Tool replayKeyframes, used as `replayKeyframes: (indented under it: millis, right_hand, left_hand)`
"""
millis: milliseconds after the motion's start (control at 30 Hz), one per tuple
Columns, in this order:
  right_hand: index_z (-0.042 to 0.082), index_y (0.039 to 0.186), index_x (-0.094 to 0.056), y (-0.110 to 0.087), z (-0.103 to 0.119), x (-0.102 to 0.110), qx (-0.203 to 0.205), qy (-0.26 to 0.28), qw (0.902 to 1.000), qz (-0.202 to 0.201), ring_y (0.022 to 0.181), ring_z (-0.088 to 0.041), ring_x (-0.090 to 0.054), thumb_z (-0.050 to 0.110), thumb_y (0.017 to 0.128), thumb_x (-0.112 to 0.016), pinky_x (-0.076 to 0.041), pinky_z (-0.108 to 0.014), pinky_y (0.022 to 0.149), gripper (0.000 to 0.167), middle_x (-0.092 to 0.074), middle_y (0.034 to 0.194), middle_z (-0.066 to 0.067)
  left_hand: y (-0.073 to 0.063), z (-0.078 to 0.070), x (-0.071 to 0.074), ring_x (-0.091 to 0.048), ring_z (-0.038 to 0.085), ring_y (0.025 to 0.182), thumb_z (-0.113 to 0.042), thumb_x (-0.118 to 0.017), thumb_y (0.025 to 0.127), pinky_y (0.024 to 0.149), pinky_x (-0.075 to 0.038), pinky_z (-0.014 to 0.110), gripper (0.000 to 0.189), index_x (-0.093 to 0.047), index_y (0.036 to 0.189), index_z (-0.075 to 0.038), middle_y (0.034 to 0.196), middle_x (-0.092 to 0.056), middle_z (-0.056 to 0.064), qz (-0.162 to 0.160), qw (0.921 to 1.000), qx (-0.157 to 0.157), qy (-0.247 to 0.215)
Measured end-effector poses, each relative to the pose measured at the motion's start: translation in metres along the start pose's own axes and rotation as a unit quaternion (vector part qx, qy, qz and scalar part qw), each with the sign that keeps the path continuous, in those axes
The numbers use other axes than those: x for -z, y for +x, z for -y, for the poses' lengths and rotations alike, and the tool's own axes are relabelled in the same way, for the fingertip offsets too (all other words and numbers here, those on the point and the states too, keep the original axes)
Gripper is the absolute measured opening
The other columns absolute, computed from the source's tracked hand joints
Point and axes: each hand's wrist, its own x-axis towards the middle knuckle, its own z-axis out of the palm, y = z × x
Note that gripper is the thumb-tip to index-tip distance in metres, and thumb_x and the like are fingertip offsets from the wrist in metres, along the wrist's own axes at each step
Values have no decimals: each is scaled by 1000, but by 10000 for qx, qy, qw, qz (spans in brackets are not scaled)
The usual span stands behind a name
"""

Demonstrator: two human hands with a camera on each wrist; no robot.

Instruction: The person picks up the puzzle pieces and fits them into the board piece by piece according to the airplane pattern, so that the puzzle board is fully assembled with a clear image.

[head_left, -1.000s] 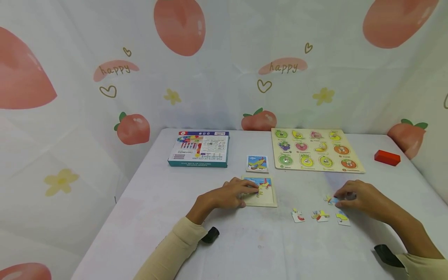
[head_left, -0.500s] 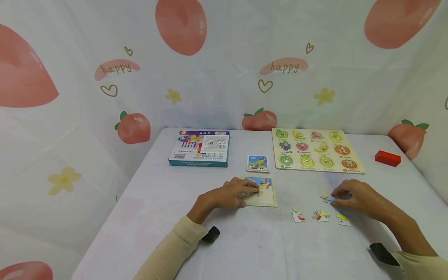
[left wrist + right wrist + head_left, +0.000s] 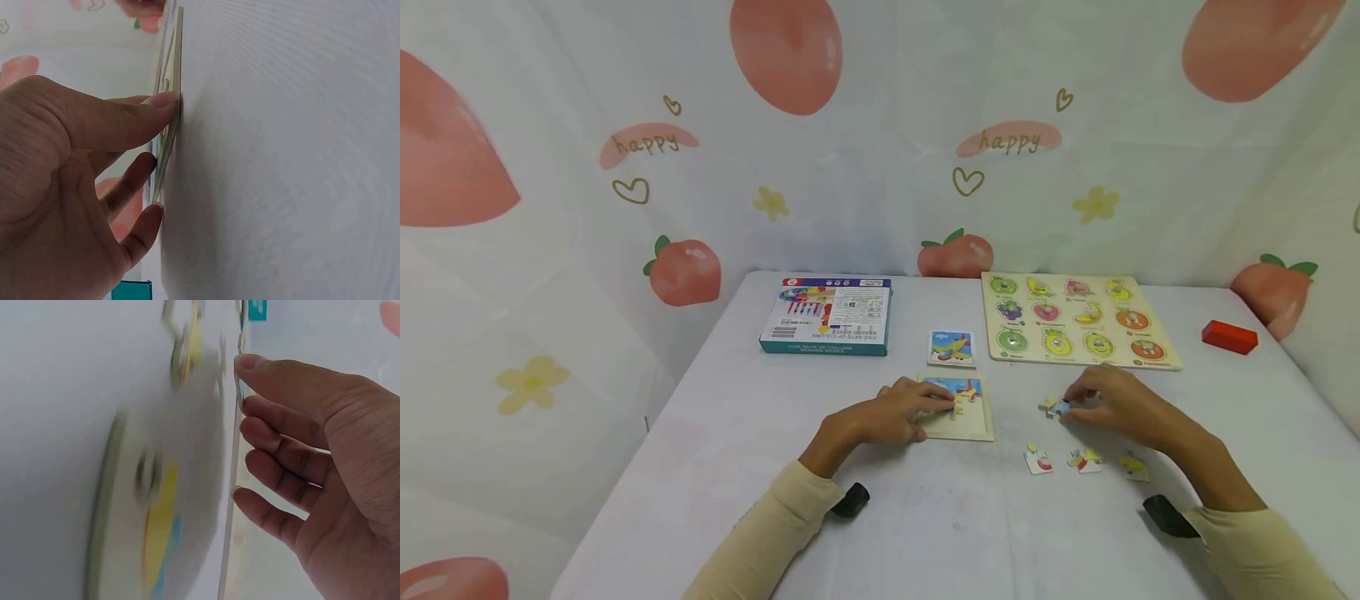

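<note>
In the head view, my left hand (image 3: 898,412) lies over the left side of a small wooden puzzle tray (image 3: 973,429), partly filled with airplane picture pieces. Its thumb (image 3: 144,119) grips the tray edge in the left wrist view, the other fingers reaching over the tray and its side. My right hand (image 3: 1120,404) pinches a blue jigsaw puzzle piece (image 3: 1058,409) between thumb and fingers, low over the table to the right of the tray. Nearer the person lie three loose jigsaw pieces: one red and white (image 3: 1038,460), one red and yellow (image 3: 1085,461), one yellow (image 3: 1134,467).
Behind the tray lies an airplane picture card or stack (image 3: 951,348). A teal-edged box (image 3: 826,318) sits at back left, a fruit peg board (image 3: 1078,321) at back right. A red block (image 3: 1229,337) is near the right edge. A printed cloth hangs behind.
My right hand has moved left toward the tray, carrying the blue jigsaw puzzle piece. My left hand has stayed on the tray.
</note>
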Motion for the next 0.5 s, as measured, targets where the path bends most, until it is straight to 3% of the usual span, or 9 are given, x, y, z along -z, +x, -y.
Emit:
replayKeyframes:
  millis: [500]
  right_hand:
    - [12, 100, -81, 49, 41, -25, 851, 69, 9963, 132, 99, -18, -61, 26, 91, -84, -52, -48, 93, 17, -70, 97, 7]
  left_hand:
    - [1, 2, -2, -38, 25, 145, -8, -70, 99, 104, -34, 42, 61, -55, 157, -20, 165, -44, -7, -38, 9999, -7, -101]
